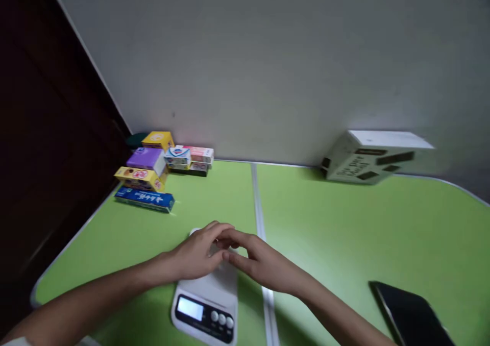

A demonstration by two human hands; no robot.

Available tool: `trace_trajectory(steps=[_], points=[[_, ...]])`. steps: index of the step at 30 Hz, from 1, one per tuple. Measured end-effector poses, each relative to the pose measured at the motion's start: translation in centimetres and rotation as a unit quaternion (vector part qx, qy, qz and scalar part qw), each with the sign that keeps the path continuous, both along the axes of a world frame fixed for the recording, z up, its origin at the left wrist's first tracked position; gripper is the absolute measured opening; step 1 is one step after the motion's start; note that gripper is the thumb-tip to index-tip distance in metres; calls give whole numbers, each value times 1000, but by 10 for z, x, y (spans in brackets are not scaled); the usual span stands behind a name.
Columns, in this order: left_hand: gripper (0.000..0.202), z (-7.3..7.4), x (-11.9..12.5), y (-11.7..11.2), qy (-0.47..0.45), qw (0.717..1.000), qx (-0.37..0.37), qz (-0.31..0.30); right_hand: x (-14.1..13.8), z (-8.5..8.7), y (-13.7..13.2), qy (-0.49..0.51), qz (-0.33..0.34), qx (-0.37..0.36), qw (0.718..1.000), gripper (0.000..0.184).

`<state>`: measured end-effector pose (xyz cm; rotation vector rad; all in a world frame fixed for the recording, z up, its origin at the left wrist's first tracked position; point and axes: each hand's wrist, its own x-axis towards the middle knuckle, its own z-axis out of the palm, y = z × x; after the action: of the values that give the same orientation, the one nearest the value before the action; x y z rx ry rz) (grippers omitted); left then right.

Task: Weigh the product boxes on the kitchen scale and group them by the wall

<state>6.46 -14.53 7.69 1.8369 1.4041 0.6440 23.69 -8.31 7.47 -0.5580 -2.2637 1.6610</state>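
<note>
A white digital kitchen scale [209, 288] lies on the green table, its display lit and round buttons along the near edge. Over its weighing surface, my left hand [201, 251] is curved, palm down, thumb and fingers apart. My right hand [264, 262] arches in from the other side, also with a gap between thumb and fingers. The fingertips of both hands meet above the scale and partly overlap. Nothing shows in either hand, though the space beneath the palms is hidden.
At the back left of the green table [317, 223] are a blue toothpaste box [144, 199], yellow box [140, 178], purple box [146, 158] and several other small boxes. A white carton [378, 157] stands by the wall. A dark flat object [411, 313] lies near right.
</note>
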Motion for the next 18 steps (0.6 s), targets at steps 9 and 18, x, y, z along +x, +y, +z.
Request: trace_trajectory(steps=[9, 18], points=[[49, -45, -165, -10, 150, 973, 89, 154, -166, -38, 17, -97, -86, 185, 974, 57], [57, -73, -233, -2, 203, 959, 103, 171, -248, -66, 34, -208, -130, 236, 940, 52]])
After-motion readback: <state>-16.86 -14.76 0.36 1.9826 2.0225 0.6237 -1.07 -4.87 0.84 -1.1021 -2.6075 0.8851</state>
